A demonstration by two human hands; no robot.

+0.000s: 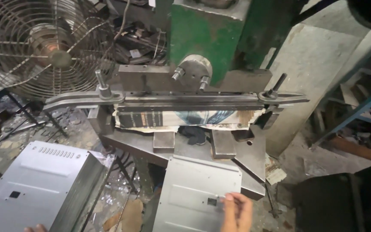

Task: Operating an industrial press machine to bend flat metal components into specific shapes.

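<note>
- A flat grey sheet-metal panel (196,193) is seen lying in front of the green press machine (207,38), its far edge at the press bed, just below two steel blocks.
- The panel is marked by faint pressed lines, a small dark square cut-out and tiny holes near its right edge.
- The right hand (237,212) is laid on the panel's right edge, fingers loosely spread beside the cut-out.
- Only a fingertip of the left hand (35,228) is shown at the bottom edge, by a second, slotted panel (39,184); its posture cannot be told.
- A wire-caged fan (44,47) is seen at upper left.

Right hand (237,211) rests on metal panel (194,193) below green press (207,38).
</note>
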